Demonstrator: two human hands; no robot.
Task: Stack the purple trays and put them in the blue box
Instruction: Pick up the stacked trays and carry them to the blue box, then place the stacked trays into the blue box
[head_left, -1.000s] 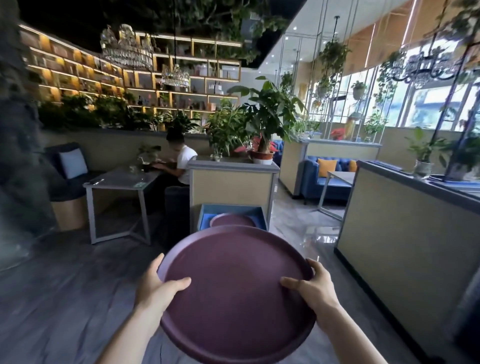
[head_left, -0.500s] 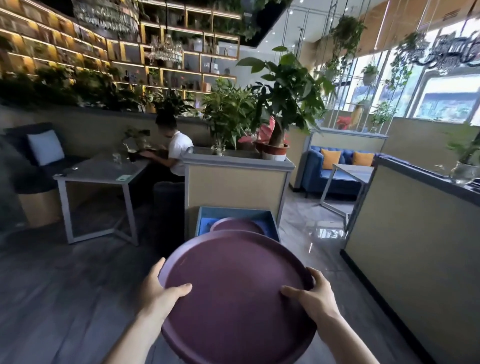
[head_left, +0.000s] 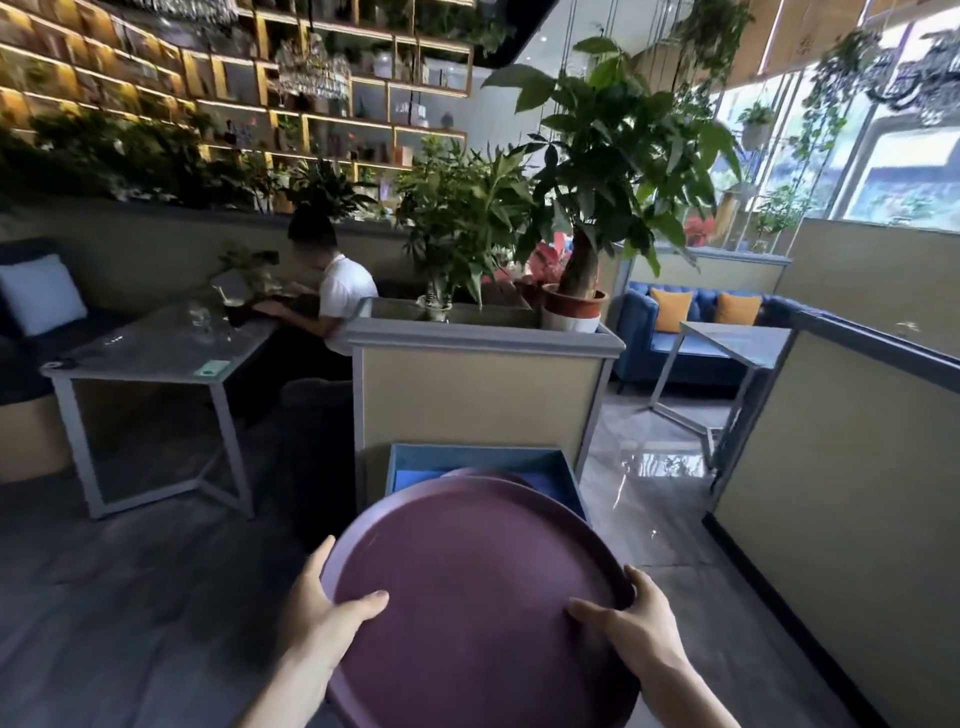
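Your left hand (head_left: 322, 618) and right hand (head_left: 641, 631) clamp the purple tray (head_left: 478, 597) by its rims, thumbs on top, before the blue box (head_left: 483, 460); you see no writing.

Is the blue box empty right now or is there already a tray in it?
Not empty. A purple tray's rim shows inside the blue box, behind the tray held by the left hand and right hand.

A beige planter box with a grey rim (head_left: 483, 400) carries leafy green plants, a terracotta pot (head_left: 574, 306) at its right corner. Left of it, a seated person in a white shirt (head_left: 340, 296) leans over a grey metal-legged table (head_left: 156, 358). A blue sofa with orange cushions (head_left: 691, 327) stands behind, on the right.
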